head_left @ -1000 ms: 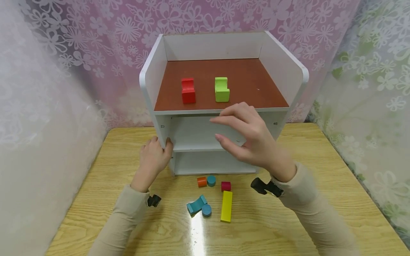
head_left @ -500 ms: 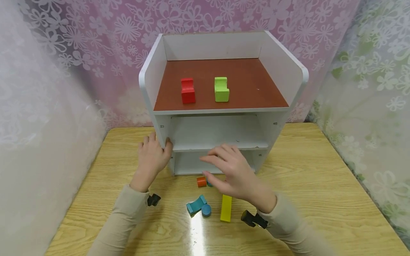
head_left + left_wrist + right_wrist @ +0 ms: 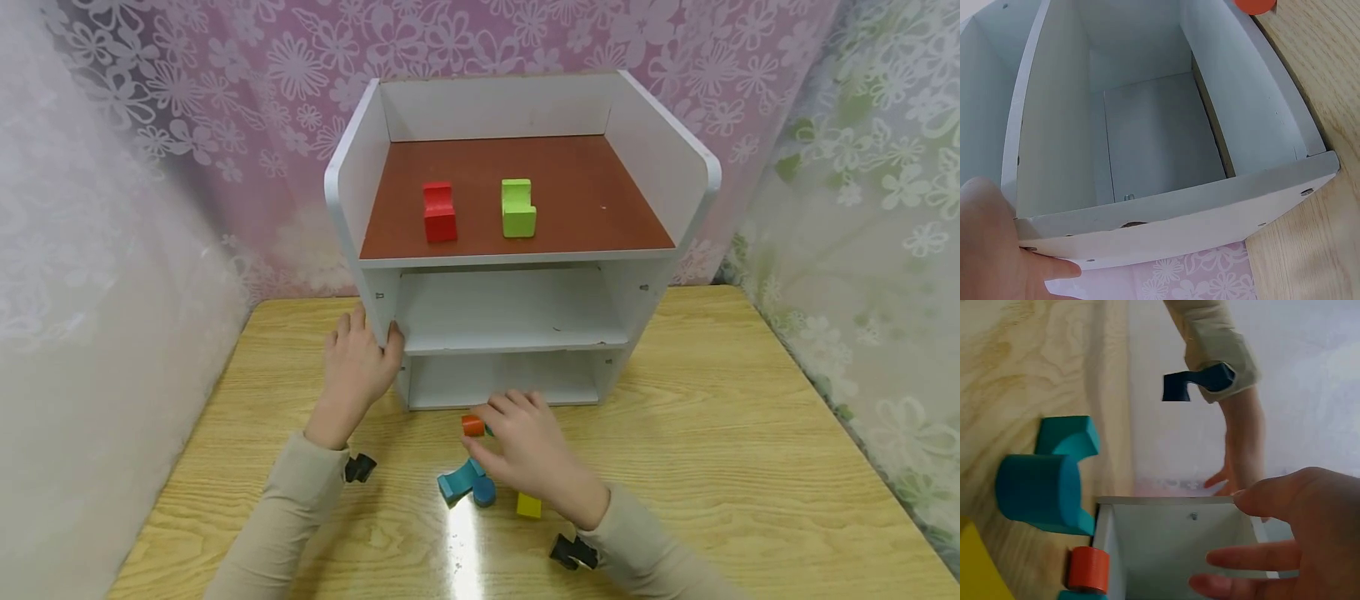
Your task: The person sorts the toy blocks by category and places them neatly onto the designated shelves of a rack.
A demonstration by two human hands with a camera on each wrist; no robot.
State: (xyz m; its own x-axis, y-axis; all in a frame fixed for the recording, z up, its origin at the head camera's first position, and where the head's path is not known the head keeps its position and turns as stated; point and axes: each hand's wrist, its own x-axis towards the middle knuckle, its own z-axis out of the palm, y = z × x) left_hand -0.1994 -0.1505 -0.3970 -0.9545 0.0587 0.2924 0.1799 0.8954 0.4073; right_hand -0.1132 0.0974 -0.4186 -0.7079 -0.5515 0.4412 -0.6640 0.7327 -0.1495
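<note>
My left hand (image 3: 354, 367) holds the left side panel of a white shelf unit (image 3: 517, 346), thumb at the front edge and fingers along the outside. Above the blocks before the shelf hovers my right hand (image 3: 528, 446), thumb and fingers parted, nothing between them. Near its fingertips lies an orange cylinder block (image 3: 472, 426), with a mostly hidden teal cylinder (image 3: 1082, 595) beside it. A teal notched block (image 3: 461, 482) and a blue cylinder block (image 3: 484, 492) lie together left of the hand. The yellow bar block (image 3: 529, 506) is partly covered by that hand.
On the unit's brown top (image 3: 585, 192) stand a red notched block (image 3: 439, 213) and a lime green notched block (image 3: 518, 208). White walls enclose that top on three sides. The wooden table (image 3: 720, 433) meets a floral curtain (image 3: 480, 37) behind.
My right hand has come down and to the left from in front of the upper shelf to the blocks, covering the crimson cylinder and part of the yellow bar. The left hand keeps its hold.
</note>
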